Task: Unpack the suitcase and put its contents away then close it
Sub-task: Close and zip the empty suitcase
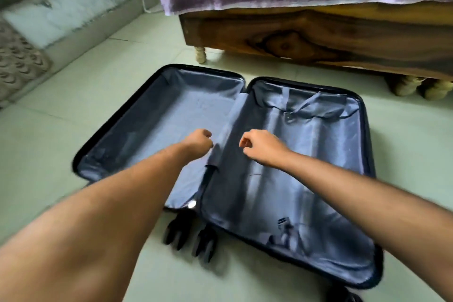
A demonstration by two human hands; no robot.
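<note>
Hands with curled fingers above open suitcase.

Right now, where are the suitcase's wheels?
In the head view, two black wheels stick out on the floor at the near end of the open suitcase, below its left half, under the left forearm.

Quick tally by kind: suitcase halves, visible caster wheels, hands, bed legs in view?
Suitcase halves: 2, both open and empty
Caster wheels: 2 clearly visible
Hands: 2
Bed legs: 3
Total: 9
</note>
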